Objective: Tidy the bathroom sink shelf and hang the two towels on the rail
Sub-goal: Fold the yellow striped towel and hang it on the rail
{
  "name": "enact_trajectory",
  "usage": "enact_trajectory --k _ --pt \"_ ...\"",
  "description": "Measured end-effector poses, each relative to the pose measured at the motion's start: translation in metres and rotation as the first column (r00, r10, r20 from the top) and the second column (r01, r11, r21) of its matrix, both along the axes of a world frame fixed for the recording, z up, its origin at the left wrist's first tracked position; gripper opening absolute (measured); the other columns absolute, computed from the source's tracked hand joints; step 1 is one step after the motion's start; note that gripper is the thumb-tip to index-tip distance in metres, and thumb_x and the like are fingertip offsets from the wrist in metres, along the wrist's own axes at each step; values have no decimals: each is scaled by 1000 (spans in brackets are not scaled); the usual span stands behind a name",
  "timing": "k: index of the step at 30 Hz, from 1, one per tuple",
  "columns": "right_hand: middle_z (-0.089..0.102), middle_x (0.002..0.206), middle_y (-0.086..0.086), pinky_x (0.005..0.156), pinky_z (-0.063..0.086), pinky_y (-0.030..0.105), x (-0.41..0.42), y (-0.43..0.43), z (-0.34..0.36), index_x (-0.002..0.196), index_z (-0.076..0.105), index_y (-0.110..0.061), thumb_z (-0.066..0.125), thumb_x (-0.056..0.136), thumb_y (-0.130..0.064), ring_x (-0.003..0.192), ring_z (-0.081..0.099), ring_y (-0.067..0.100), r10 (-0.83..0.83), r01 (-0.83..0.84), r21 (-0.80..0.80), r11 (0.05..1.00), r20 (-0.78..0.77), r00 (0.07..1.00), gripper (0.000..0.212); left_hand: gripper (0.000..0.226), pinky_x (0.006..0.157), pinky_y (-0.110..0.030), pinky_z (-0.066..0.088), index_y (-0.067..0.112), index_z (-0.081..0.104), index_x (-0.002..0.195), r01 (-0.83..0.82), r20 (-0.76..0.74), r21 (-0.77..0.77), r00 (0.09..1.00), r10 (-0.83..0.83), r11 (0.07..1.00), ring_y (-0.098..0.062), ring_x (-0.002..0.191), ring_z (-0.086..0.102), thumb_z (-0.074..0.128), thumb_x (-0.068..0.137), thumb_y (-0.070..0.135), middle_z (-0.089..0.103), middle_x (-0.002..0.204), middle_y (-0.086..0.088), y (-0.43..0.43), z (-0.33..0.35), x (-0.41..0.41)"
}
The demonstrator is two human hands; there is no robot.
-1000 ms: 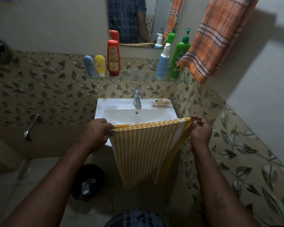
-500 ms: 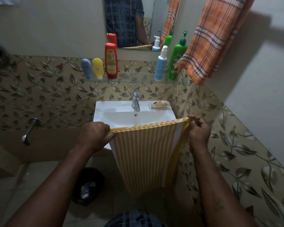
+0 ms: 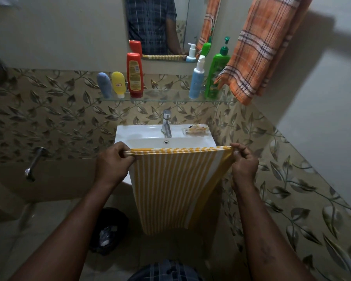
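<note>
A yellow-and-white striped towel (image 3: 170,189) hangs folded in front of the white sink (image 3: 142,134). My left hand (image 3: 114,165) grips its top left corner and my right hand (image 3: 244,165) pinches its top right corner, so the top edge is stretched level. An orange checked towel (image 3: 257,51) hangs at the upper right; its rail is out of view. On the glass shelf (image 3: 164,97) stand a blue tube (image 3: 104,85), a yellow tube (image 3: 118,84), a red bottle (image 3: 134,75), a blue pump bottle (image 3: 196,80) and a green pump bottle (image 3: 217,72).
A mirror (image 3: 166,27) above the shelf reflects a person in a checked shirt. The tap (image 3: 166,123) and a wrapped soap (image 3: 196,129) sit on the sink's back rim. A wall spout (image 3: 33,162) juts out at the left. A black bin (image 3: 109,230) stands on the floor.
Both hands have spread slightly and pulled the striped towel's top edge tauter and more level. The view has tilted down a little.
</note>
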State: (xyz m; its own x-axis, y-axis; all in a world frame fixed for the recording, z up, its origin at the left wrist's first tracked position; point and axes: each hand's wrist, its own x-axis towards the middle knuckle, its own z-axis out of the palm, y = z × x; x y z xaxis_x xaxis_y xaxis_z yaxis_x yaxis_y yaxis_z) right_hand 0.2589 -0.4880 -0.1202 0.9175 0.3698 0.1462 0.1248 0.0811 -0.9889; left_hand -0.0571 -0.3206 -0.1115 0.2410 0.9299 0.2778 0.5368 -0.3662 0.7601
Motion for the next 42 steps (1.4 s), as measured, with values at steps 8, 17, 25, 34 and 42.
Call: enact_trajectory --k 8,17,25,34,42 --pt "76 97 -5 85 57 32 5 3 -4 94 77 -21 50 99 12 92 70 7 90 -75 126 989 -119 989 42 14 94 -45 54 16 75 89 182 396 -398 918 -11 899 -21 87 69 82 86 4 75 86 -6 11 -8 -2" --pt "78 95 -5 85 60 30 23 3 10 90 82 -28 53 99 10 94 69 15 193 -185 157 970 -39 980 49 8 71 -17 55 15 63 95 428 755 -337 655 -31 838 -5 77 64 69 91 11 69 83 6 3 15 11" --pt "75 96 -4 87 53 41 30 6 1 87 81 -31 54 96 9 92 65 12 143 -143 65 988 3 990 50 8 81 -26 54 16 73 88 263 649 -342 760 25 902 -9 82 67 76 92 9 74 83 4 15 16 20" --pt "73 100 2 82 56 39 29 -3 14 97 82 -29 57 100 5 90 64 14 236 -236 56 970 -6 972 43 8 75 -24 55 14 71 95 348 747 -360 663 44 866 -6 77 68 73 93 22 76 82 7 7 16 19" --pt "77 79 -8 67 57 25 37 -29 50 97 79 -18 69 94 -3 72 68 9 360 -358 38 933 -93 928 19 14 59 -20 55 8 69 90 480 746 -395 665 -31 783 -13 68 68 78 85 17 73 79 -6 1 54 11"
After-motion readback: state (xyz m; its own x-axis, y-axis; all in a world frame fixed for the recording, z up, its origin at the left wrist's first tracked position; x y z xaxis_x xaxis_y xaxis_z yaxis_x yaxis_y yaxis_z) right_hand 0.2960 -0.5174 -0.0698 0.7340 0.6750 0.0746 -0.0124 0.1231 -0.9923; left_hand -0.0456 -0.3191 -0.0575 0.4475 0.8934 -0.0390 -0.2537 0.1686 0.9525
